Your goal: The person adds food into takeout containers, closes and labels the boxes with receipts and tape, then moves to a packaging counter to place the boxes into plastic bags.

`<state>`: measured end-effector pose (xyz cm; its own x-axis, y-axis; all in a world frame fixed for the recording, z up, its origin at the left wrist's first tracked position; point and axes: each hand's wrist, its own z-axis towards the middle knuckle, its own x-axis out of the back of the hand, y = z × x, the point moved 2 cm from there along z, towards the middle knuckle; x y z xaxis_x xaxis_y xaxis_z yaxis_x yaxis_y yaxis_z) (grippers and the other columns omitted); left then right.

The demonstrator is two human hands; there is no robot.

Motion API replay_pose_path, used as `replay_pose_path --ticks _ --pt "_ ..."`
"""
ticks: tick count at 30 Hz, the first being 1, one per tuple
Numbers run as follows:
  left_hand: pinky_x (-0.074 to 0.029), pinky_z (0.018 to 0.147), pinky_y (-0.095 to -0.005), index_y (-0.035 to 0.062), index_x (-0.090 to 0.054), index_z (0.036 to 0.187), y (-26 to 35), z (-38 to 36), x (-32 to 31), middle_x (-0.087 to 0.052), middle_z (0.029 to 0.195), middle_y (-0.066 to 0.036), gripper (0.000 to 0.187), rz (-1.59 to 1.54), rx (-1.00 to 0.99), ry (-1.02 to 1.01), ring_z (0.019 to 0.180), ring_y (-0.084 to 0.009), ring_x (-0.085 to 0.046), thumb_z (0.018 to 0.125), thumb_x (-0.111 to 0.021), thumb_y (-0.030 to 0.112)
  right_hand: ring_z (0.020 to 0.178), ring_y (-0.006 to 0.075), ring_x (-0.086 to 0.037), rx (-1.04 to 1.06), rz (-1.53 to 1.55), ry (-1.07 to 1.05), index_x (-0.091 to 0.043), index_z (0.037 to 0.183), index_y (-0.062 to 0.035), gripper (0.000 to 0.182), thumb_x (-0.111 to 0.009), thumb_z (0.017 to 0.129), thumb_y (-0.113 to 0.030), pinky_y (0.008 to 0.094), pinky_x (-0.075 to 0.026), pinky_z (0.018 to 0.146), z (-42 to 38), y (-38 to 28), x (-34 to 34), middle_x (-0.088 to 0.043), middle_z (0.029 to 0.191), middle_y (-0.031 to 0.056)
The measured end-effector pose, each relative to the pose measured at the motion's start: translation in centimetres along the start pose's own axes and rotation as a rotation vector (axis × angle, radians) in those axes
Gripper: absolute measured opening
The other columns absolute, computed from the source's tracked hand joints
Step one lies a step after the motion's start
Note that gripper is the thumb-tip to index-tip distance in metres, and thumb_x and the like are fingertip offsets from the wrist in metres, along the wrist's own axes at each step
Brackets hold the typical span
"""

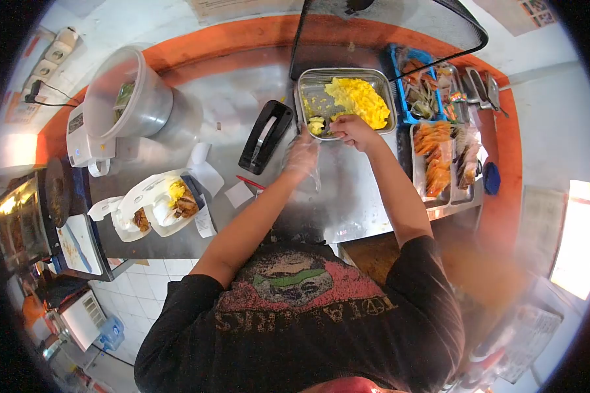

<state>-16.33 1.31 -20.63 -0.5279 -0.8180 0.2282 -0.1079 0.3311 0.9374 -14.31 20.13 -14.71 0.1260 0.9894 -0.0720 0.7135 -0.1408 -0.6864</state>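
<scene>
- The left hand (303, 154), covered by a thin clear plastic glove or bag, hovers over the steel counter (347, 203) just short of the tray, its fingers loosely spread with nothing solid visibly in them. A good move here seems to be to keep that plastic open and close under the tray's near rim, so food has only a short way to travel.
- The right hand (353, 130) rests on the near edge of the metal tray (308, 85), fingers curled down and pinched around a small piece of food I cannot make out clearly. The pinch should stay gentle, since soft egg would likely crumble.
- The scrambled egg (357, 99) lies heaped in the tray's right half; a small dark-and-pale item (317, 124) sits in the near-left corner, beside the right hand.
- Left of the tray lies a black tape dispenser (266, 136), well apart from the hands.
- Right of the tray, containers of orange food (434, 160) stand alongside it; the elbow should stay clear of them.
</scene>
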Motion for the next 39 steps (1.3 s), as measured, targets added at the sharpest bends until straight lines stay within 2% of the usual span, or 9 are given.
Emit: replay_pose_path --ticks 4,7,10,12,15,29,32,34,39 --pt "-0.048 0.093 -0.0458 -0.0085 -0.06 0.112 1.0 -0.5 1.4 -0.052 0.132 -0.03 0.035 0.254 -0.017 -0.183 0.106 -0.0418 -0.06 0.085 -0.056 0.013 0.045 0.003 -0.032 0.036 0.111 0.038 -0.059 0.086 -0.0124 0.01 -0.064 0.092 -0.02 0.0207 -0.02 0.041 0.9 0.9 1.1 -0.05 0.063 -0.0043" --pt "-0.049 0.095 -0.0433 -0.0032 -0.064 0.093 2.2 -2.3 3.2 -0.048 0.14 -0.026 0.02 0.599 -0.364 -0.099 0.107 -0.0411 -0.061 0.084 -0.057 0.013 0.045 0.0032 -0.033 0.081 0.218 0.076 -0.06 0.09 -0.0125 0.009 -0.064 0.093 -0.02 0.0205 -0.02 0.04 0.0 0.3 1.9 -0.052 0.064 -0.0036" --pt "-0.05 0.094 -0.0369 -0.0007 -0.064 0.113 3.3 -7.0 7.5 -0.053 0.139 -0.018 0.03 0.097 -0.251 -0.323 0.106 -0.0317 -0.063 0.088 -0.057 0.014 0.045 0.0037 -0.033 0.154 0.262 0.126 -0.061 0.092 -0.0127 0.008 -0.064 0.093 -0.019 0.0206 -0.02 0.041 -2.6 -1.0 1.4 -0.052 0.064 -0.0037" --pt "-0.049 0.094 -0.0305 0.0008 -0.056 0.133 4.8 -10.7 10.5 -0.057 0.134 -0.011 0.042 -0.432 0.126 -0.413 0.107 -0.0216 -0.061 0.093 -0.057 0.014 0.046 0.0039 -0.034 0.225 0.312 0.101 -0.061 0.093 -0.012 0.007 -0.065 0.093 -0.018 0.0206 -0.021 0.041 -5.0 -2.5 -0.3 -0.051 0.064 -0.0033" --pt "-0.048 0.093 -0.03 0.0025 -0.044 0.144 3.7 -15.8 15.8 -0.059 0.13 -0.008 0.051 -0.565 0.169 -0.416 0.107 -0.0158 -0.059 0.096 -0.055 0.013 0.048 0.0041 -0.039 0.26 0.227 0.076 -0.062 0.093 -0.0094 0.009 -0.066 0.091 -0.016 0.0196 -0.024 0.041 -7.6 -4.0 -4.8 -0.05 0.062 -0.0029" --pt "-0.048 0.098 -0.0379 -0.0029 -0.049 0.139 -5.5 -39.6 41.0 -0.057 0.134 -0.017 0.06 -0.797 0.121 0.68 0.118 -0.0283 -0.057 0.079 -0.056 0.003 0.05 0.0072 -0.038 -0.157 -0.051 -0.528 -0.058 0.09 -0.0078 0.01 -0.06 0.088 -0.017 0.024 -0.027 0.046 -4.2 0.1 -50.7 -0.05 0.064 -0.0024" --pt "-0.045 0.1 -0.0422 -0.0031 -0.047 0.14 -7.7 -42.9 43.6 -0.053 0.138 -0.018 0.066 -0.821 0.142 0.762 0.122 -0.0305 -0.054 0.077 -0.056 0.014 0.054 0.0191 -0.052 0.112 -0.344 -0.405 -0.057 0.088 -0.0044 0.013 -0.058 0.088 -0.017 0.033 -0.041 0.051 -0.6 3.8 -57.9 -0.055 0.065 0.0034" --pt "-0.044 0.101 -0.0424 -0.0031 -0.047 0.14 -8.7 -44.4 44.9 -0.053 0.138 -0.018 0.066 -0.828 0.141 0.772 0.122 -0.0309 -0.054 0.077 -0.057 0.015 0.075 0.0363 -0.063 0.821 -0.883 -0.206 -0.056 0.092 -0.0023 0.015 -0.055 0.089 -0.017 0.0455 -0.049 0.067 0.3 5.2 -60.4 -0.063 0.08 0.0141" --pt "-0.044 0.101 -0.0421 -0.0029 -0.047 0.14 -11.2 -45.8 48.3 -0.054 0.137 -0.018 0.066 -0.832 0.128 0.764 0.121 -0.0316 -0.055 0.077 -0.058 0.016 0.093 0.0428 -0.061 0.777 -1.039 -0.074 -0.054 0.099 -0.0031 0.016 -0.057 0.088 -0.015 0.0524 -0.047 0.079 -0.4 6.4 -61.3 -0.063 0.103 0.0222"
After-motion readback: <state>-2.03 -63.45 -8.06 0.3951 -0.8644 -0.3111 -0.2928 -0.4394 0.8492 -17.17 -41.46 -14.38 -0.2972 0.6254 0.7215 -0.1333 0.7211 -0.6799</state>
